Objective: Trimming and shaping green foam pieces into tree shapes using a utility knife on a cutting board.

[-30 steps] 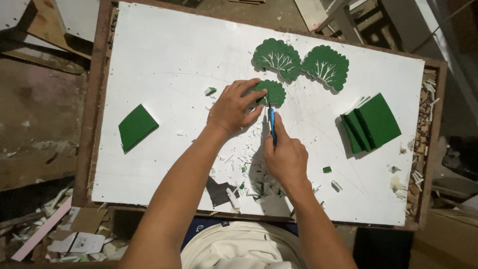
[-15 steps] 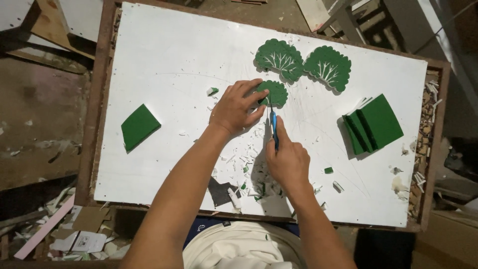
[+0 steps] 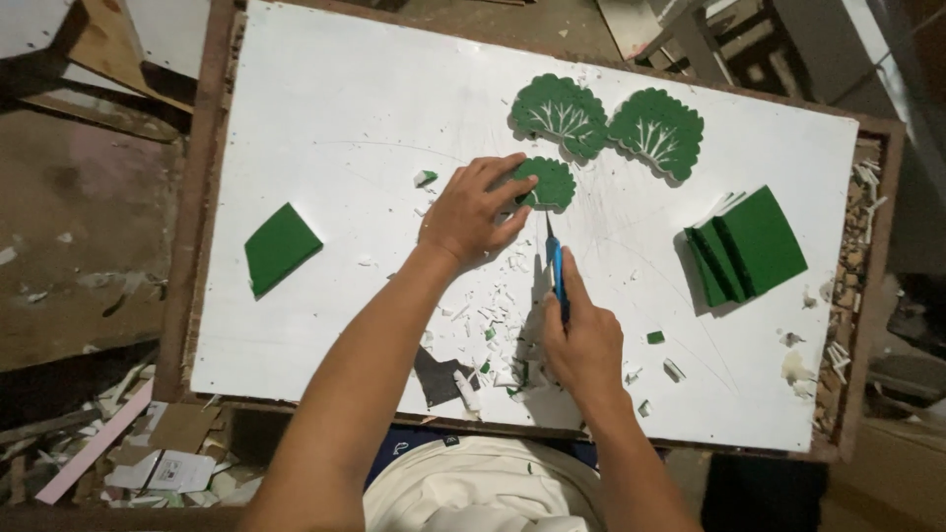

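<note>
1. The landmark is the small green scalloped piece [image 3: 548,183], lying on the white desk [image 3: 325,118] a little above its middle.
2. The left hand [image 3: 477,210] lies flat on the desk just left of that piece, fingers loosely spread, with the fingertips [image 3: 524,185] pressing on the piece's left edge.
3. The right hand [image 3: 583,340] sits below the piece, curled and pinching a blue craft knife [image 3: 557,266]; the blade tip looks to meet the desk just under the piece, though the contact is too small to be sure of.
4. Above and to the right of the piece lie two larger green tree-shaped cutouts [image 3: 606,123], side by side and touching.
5. Well to the right of the piece is a fanned stack of green squares [image 3: 749,246].
6. Far to the left of the piece lies a single green square [image 3: 279,246].
7. Below the piece, around the right hand, white and green scraps [image 3: 493,325] are scattered.
</note>
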